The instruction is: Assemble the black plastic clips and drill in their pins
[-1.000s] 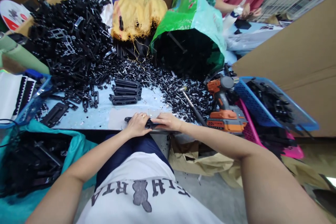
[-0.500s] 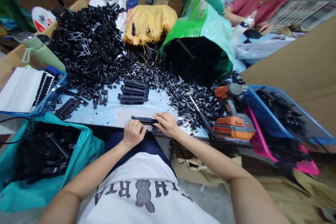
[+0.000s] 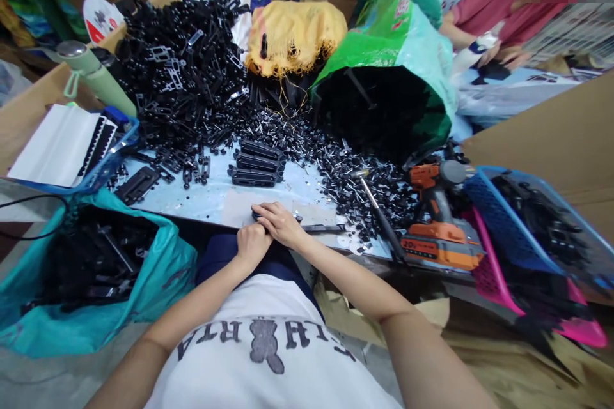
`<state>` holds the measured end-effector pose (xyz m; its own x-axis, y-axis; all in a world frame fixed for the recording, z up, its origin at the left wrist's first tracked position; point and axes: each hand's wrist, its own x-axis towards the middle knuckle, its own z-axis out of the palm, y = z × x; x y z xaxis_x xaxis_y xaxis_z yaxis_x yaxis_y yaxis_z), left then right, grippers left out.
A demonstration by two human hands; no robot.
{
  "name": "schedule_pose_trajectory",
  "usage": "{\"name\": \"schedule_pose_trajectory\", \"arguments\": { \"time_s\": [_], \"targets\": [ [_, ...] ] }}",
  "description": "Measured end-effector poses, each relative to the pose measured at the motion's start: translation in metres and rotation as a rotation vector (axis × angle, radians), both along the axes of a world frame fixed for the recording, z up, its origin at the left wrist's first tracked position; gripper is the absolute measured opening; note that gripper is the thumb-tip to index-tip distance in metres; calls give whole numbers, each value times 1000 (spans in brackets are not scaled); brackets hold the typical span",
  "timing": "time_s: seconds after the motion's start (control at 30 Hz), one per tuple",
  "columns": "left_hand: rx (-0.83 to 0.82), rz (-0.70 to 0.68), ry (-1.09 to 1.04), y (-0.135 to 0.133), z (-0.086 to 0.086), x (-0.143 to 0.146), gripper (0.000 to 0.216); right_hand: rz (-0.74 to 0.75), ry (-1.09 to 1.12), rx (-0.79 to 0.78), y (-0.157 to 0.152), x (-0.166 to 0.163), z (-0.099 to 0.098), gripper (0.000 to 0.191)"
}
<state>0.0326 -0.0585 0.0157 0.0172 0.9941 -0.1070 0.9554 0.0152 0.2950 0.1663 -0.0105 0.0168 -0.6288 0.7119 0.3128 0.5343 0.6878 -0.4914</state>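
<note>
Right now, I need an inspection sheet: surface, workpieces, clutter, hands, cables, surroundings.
Surface: light-blue table, pale sheet at the front edge.
Workpieces: black part, mostly hidden; black assemblies lined up beyond.
Clutter: loose fasteners strewn about; hammer and orange drill at right.
Hands: right hand over the black part, left hand close against it; grips unclear.
Cables: black cable at left.
Surroundings: teal bag at left, another person upper right.

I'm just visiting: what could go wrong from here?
A pinch is possible: the left hand and right hand crowd together at a black part.

The hammer reaches the front edge of the table, so the right forearm might knock it off.

Loose small parts lie scattered and could get swept off.
</note>
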Motion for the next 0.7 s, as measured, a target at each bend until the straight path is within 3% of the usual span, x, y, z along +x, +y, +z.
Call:
{"name": "schedule_pose_trajectory", "arguments": {
  "time_s": [0.2,0.3,0.37,0.43,0.5,0.53,0.6,0.7],
  "targets": [
    [72,-52,-26,-5,-7,-7,31,-21,-175,40,-4,-7,1,43],
    [212,-125,-13,-7,-8,-18,31,3,-160,83,-10,9,6,43],
    [389,-302,-3,-1,-6,-24,31,-21,-162,165,-15,35,8,47],
    [536,-595,12,12,-3,-25,31,-152,-221,246,-20,69,6,61],
    [561,-840,44,30,1,-19,38,-273,-322,277,-22,99,3,63],
    [529,-896,64,38,3,-15,42,-293,-364,281,-21,110,2,60],
    [441,-887,81,50,9,-9,42,-259,-386,284,-20,120,6,57],
    [390,-806,-46,47,28,-8,49,-94,-225,239,-21,111,32,57]
  ]
}}
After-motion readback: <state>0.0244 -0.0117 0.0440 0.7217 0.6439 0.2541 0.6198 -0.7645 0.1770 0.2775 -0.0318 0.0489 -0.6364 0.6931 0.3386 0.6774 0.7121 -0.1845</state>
